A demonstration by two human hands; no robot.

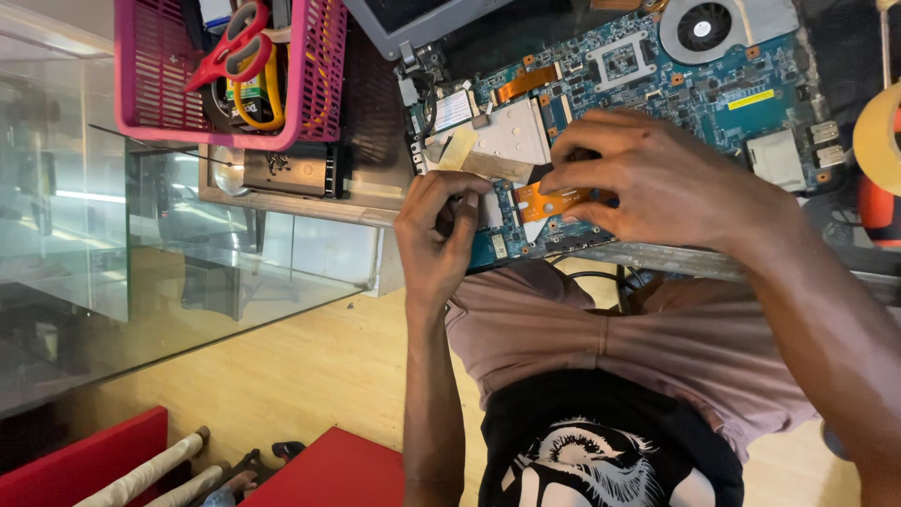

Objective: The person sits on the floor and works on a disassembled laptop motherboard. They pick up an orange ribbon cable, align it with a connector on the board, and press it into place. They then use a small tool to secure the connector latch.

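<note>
Blue laptop motherboard (648, 70) lies bared on the bench (310, 202), near its edge for easy reach; the left hand (436, 239) curls closed against the board's corner, steadying it; the right hand (657, 178) pinches the orange ribbon cable (549, 200); pink basket (310, 103) keeps red scissors (230, 47) handy.

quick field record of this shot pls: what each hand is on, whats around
left hand: pinching the near edge of the circuit board
right hand: fingers pressed on the orange ribbon cable
board: blue, bare, with a round fan
basket: pink, holds red scissors
tape roll: at the right edge
surface: glass table
</note>
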